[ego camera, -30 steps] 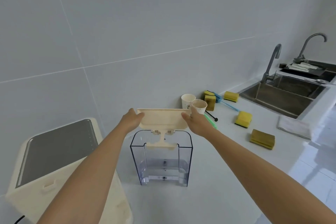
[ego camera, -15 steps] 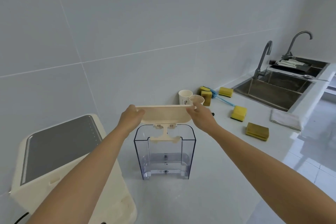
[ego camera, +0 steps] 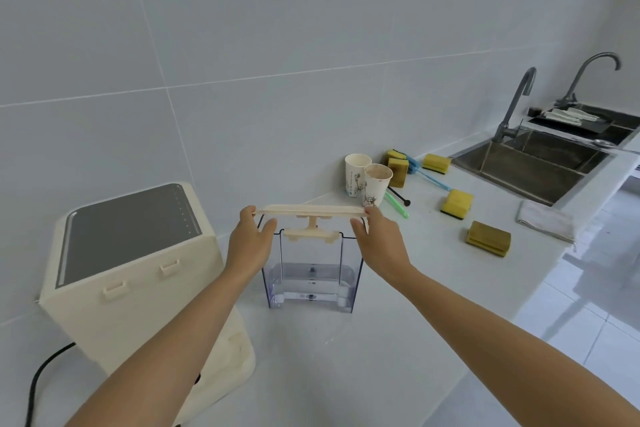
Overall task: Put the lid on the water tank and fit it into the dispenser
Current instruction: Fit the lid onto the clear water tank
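Observation:
A clear plastic water tank [ego camera: 311, 274] stands upright on the white counter, with a little water at its bottom. Level above its open top is the cream lid [ego camera: 310, 210], and the T-shaped piece under the lid dips just inside the tank's mouth. My left hand [ego camera: 251, 243] grips the lid's left end, my right hand [ego camera: 379, 243] its right end. The cream dispenser [ego camera: 138, 274], with a dark grey top panel, stands to the left of the tank, close beside my left forearm.
Two paper cups [ego camera: 367, 177] stand behind the tank near the wall. Yellow sponges [ego camera: 457, 203], a blue brush [ego camera: 429, 177] and a green tool lie to the right. Farther right are a folded cloth [ego camera: 543, 224] and a steel sink [ego camera: 530, 163] with two taps. A black cable [ego camera: 41, 378] leaves the dispenser.
Both hands have brought the lid down and turned it flatter, from a tilted hold above the tank to level at its mouth. The camera view has shifted.

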Demonstrator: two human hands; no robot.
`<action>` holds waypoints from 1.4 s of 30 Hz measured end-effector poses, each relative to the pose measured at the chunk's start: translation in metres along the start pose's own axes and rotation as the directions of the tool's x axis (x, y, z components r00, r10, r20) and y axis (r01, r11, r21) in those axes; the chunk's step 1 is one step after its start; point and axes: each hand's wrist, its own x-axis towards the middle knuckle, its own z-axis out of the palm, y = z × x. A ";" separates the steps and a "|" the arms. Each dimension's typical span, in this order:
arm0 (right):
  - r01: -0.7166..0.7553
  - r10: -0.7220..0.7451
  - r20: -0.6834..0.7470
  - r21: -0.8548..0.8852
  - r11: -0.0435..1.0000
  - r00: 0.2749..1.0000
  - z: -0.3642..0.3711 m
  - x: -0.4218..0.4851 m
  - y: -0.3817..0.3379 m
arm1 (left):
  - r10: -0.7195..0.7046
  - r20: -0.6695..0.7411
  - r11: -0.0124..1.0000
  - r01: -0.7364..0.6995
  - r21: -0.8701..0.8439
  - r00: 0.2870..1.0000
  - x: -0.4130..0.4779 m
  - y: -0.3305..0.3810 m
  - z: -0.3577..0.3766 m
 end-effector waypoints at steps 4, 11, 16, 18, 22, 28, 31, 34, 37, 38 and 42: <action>0.008 -0.006 0.045 -0.032 0.999 0.999 0.004 -0.013 0.007 | -0.019 0.010 0.999 0.018 0.038 1.000 -0.012 -0.009 0.008; 0.027 -0.020 0.117 -0.057 0.998 0.993 0.010 -0.024 0.017 | -0.052 0.016 0.995 0.050 0.080 0.999 -0.023 -0.019 0.014; 0.027 -0.020 0.173 -0.033 0.999 0.985 0.001 -0.023 0.020 | -0.078 0.018 0.997 0.078 0.013 0.997 -0.027 -0.016 0.019; 0.004 -0.004 0.176 0.004 1.000 0.984 -0.005 -0.018 0.020 | -0.130 0.007 0.989 0.130 -0.072 0.991 -0.030 -0.015 0.021; -0.044 0.034 0.183 0.053 0.998 0.982 -0.012 0.009 0.012 | -0.366 0.069 0.870 0.367 -0.330 0.928 -0.032 -0.012 0.025; -0.088 0.048 0.298 0.122 0.989 0.953 -0.004 0.037 -0.001 | -0.482 0.150 0.778 0.501 -0.380 0.863 -0.033 -0.005 0.033; -0.108 0.061 0.381 0.103 0.989 0.923 0.000 0.043 -0.002 | -0.505 0.158 0.763 0.525 -0.378 0.848 -0.032 -0.002 0.039; -0.151 0.093 0.448 0.095 0.984 0.889 0.004 0.048 -0.002 | -0.478 0.148 0.790 0.497 -0.358 0.866 -0.029 0.001 0.044; -0.115 0.084 0.441 0.043 0.992 0.894 0.007 0.051 -0.003 | -0.478 0.132 0.793 0.491 -0.361 0.868 -0.024 0.004 0.049; -0.100 0.074 0.435 0.037 0.994 0.897 0.007 0.051 -0.003 | -0.483 0.128 0.792 0.494 -0.359 0.866 -0.023 0.004 0.050; -0.088 0.053 0.439 0.059 0.994 0.897 0.007 0.049 0.001 | -0.483 0.104 0.802 0.487 -0.347 0.869 -0.014 0.003 0.052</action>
